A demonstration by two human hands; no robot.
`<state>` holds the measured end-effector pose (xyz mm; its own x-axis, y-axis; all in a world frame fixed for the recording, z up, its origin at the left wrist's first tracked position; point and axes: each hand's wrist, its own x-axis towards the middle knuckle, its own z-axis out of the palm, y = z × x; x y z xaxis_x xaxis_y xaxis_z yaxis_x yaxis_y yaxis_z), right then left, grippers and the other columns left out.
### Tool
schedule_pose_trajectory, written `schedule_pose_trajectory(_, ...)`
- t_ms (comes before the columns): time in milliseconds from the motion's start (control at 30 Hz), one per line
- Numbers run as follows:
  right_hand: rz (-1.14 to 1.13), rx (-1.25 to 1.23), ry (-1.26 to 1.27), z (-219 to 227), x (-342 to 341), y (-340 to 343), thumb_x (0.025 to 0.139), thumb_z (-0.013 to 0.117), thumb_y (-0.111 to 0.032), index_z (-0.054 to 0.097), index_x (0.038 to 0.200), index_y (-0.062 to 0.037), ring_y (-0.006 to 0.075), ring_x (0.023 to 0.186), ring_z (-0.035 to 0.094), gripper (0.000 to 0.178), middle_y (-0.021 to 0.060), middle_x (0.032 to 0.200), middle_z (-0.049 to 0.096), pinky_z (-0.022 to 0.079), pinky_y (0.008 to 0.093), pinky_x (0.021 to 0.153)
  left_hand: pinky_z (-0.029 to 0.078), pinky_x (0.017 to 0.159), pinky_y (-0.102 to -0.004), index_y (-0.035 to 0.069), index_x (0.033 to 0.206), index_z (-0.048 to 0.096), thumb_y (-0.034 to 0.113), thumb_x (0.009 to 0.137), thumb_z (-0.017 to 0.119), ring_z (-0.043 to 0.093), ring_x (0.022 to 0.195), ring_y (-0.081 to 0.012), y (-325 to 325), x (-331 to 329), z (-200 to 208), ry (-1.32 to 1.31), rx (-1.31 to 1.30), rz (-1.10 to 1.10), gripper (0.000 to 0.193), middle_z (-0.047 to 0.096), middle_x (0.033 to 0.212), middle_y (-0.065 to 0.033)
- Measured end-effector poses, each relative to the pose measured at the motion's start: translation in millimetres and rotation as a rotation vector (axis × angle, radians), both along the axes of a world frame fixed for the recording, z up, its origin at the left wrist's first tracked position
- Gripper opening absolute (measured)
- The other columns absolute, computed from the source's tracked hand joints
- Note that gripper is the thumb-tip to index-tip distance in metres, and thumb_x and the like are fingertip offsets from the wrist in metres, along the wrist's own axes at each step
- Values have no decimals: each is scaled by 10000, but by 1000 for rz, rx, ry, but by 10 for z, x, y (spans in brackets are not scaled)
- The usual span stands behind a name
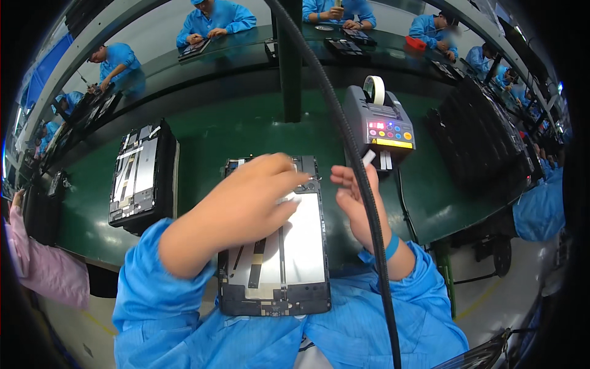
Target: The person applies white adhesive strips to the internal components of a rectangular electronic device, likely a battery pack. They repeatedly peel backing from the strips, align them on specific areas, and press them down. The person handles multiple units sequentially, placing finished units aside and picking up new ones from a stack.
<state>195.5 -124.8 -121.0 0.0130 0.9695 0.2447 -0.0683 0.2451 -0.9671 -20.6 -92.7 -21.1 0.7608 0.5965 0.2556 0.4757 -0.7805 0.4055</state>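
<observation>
An opened tablet (307, 240) lies in front of me, its inside facing up, with a silver plate, black edges and dark flat cables. My left hand (261, 194) reaches over its upper part, slightly blurred, thumb and forefinger apart; I make out nothing between them. To the right of the tablet, my right hand (359, 200) is raised, palm turned inward. A short white piece of tape (369, 157) sits at its forefinger tip, and a black cable crosses in front of that finger. Just beyond stands a grey tape dispenser (381, 123) with a white roll on top.
A stack of opened tablets (135, 175) stands at the left on the green table (203, 135). Many dark panels (479, 138) are stacked at the right. A thick black cable (335, 98) hangs across the view. Several people in blue work at the far bench.
</observation>
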Motion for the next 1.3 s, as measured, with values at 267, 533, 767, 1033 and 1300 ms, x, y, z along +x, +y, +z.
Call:
schedule_pose_trajectory(267, -57, -85, -22, -112, 33, -58, 819, 550, -25, 275, 1349, -16, 230, 1131, 493, 597, 170, 1215, 485, 430, 327, 896, 447, 890, -410, 80, 1010, 694, 159, 710, 699, 525, 1024, -326, 326, 231, -303, 55, 136, -72, 310, 562, 1066, -147)
schedule_pose_trajectory(533, 30, 229, -380, 147, -96, 243, 841, 472, 36, 429, 1243, -23, 255, 922, 599, 409, 150, 1021, 603, 482, 331, 788, 440, 894, -417, 93, 997, 710, 138, 693, 709, 514, 1052, -324, 229, -17, -273, 15, 126, -18, 307, 557, 1081, -150)
schedule_pose_trajectory(767, 27, 560, -861, 190, -83, 221, 797, 552, -36, 554, 1111, -73, 311, 876, 585, 316, 109, 947, 626, 455, 405, 790, 421, 917, -435, 105, 1000, 713, 173, 689, 710, 510, 1080, -342, 238, -52, -316, 28, 212, -10, 319, 569, 1074, -149)
schedule_pose_trajectory(1033, 138, 532, -875, 335, -36, 340, 824, 557, -123, 589, 1016, -85, 320, 829, 594, 198, 103, 906, 623, 464, 421, 713, 375, 971, -470, 143, 1015, 714, 245, 704, 700, 488, 1160, -386, 208, -46, -309, 114, 361, 67, 328, 571, 1099, -151)
schedule_pose_trajectory(1300, 557, 167, -1260, 816, -66, 690, 877, 514, -295, 673, 907, -83, 312, 809, 626, 267, 125, 827, 662, 482, 407, 726, 314, 1022, -462, 173, 1028, 719, 241, 812, 624, 444, 1206, -341, 403, -120, -434, 46, 92, 69, 245, 545, 1166, -153)
